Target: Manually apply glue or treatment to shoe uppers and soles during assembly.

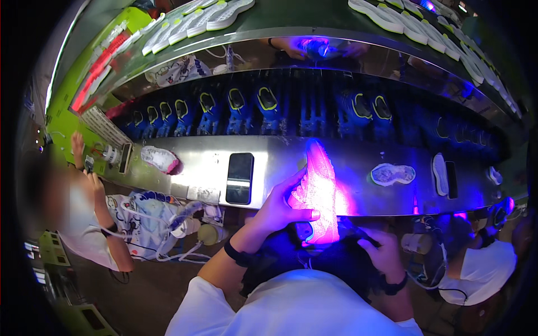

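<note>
In front of me my left hand (286,204) is closed round a shoe (318,196), its thumb across the side. The shoe stands toe away from me and glows pink-orange under a strong violet light. My right hand (384,252) is to the right of the shoe's heel and lower, apart from it. Its fingers are curled on something dark that I cannot make out. A dark phone (240,178) lies on the metal bench (269,173) left of the shoe. To the right rests a pale shoe sole (392,174).
Behind the bench edge runs a dark rack of blue shoes (237,101). White soles (196,19) line the upper shelf. A white and pink shoe (159,159) lies at left, another sole (440,174) at right. Co-workers sit on both sides; one's hand (77,147) is at far left.
</note>
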{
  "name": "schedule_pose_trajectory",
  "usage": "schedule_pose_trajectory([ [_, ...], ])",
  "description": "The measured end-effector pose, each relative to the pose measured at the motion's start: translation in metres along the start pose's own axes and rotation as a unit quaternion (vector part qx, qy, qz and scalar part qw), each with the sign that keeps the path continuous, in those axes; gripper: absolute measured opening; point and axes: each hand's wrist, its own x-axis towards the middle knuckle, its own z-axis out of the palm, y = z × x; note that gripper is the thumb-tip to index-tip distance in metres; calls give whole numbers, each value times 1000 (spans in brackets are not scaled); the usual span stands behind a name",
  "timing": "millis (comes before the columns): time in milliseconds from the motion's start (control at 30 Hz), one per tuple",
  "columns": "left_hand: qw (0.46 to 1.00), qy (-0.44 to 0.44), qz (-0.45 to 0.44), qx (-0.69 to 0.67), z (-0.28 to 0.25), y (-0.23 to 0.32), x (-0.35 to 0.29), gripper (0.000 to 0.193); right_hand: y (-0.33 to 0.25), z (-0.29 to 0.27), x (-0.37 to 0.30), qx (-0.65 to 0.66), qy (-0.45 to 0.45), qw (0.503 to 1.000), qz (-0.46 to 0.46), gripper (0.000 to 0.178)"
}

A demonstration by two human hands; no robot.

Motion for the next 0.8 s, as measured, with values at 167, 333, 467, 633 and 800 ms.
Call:
schedule_pose_trajectory([
  [167,995,7,-63,-81,-10,6,39,85,43,-21,11,59,59,994,72,44],
  [333,974,110,-161,113,-28,30,130,84,59,-45,9,122,109,977,139,37],
  [467,869,189,-76,452,-67,16,236,81,76,-53,4,176,129,960,177,35],
  [633,762,146,-159,610,-111,6,341,68,87,-70,6,175,146,957,178,36],
  [800,649,147,-241,707,-102,-9,382,58,97,-77,16,184,189,943,201,36],
])
